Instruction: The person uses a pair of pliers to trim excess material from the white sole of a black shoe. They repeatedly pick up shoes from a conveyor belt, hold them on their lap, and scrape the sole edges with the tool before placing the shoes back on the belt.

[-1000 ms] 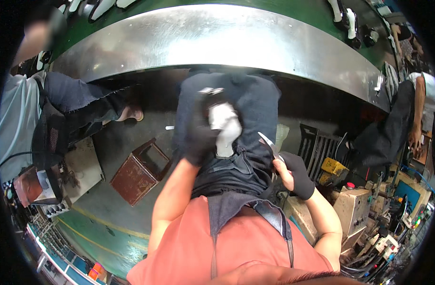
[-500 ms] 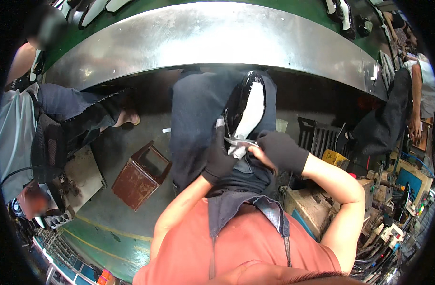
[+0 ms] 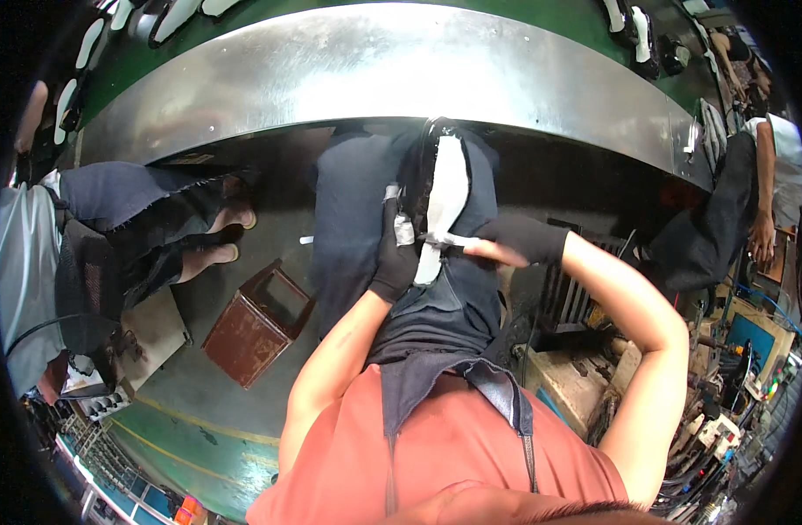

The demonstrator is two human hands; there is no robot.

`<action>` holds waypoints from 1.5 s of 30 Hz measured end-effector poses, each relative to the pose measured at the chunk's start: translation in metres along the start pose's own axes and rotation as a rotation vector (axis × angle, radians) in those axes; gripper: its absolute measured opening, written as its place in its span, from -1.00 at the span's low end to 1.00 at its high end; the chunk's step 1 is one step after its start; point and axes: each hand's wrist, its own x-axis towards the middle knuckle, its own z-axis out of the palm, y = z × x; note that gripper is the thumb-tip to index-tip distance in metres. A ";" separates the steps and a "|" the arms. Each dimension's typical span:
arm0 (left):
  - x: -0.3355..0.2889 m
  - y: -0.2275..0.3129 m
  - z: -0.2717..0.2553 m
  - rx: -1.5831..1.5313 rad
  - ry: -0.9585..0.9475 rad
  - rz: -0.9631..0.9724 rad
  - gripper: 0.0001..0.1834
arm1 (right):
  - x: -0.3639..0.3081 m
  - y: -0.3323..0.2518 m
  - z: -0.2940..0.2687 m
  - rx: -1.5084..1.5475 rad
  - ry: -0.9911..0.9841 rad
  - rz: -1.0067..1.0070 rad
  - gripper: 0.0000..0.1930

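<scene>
A glossy black shoe (image 3: 448,185) lies sole up across my lap, its white underside showing and its far end close under the metal table edge. My left hand (image 3: 395,254), in a black glove with white wraps on the fingers, is closed along the shoe's near left side. In my right hand (image 3: 516,241), also black-gloved with bare fingertips, is a small metal tool like pincers (image 3: 450,240). The tool's tip lies over the narrow near part of the white sole; its jaws are too blurred to make out.
A curved metal table edge (image 3: 401,66) runs ahead, with a green belt and several shoes behind it. At the left stand a brown stool (image 3: 259,325) and a person's legs (image 3: 195,241). Another person sits at the right, near a dark slatted crate (image 3: 571,293) and cluttered machines (image 3: 724,429).
The shoe has shifted slightly left and become more upright in view. My right hand and the tool have moved up; the tool's spread jaws no longer show. My left hand has risen slightly.
</scene>
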 end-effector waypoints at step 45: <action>0.044 -0.003 -0.016 0.395 -0.063 0.055 -0.38 | -0.060 -0.065 0.015 -0.731 0.422 -0.262 -0.53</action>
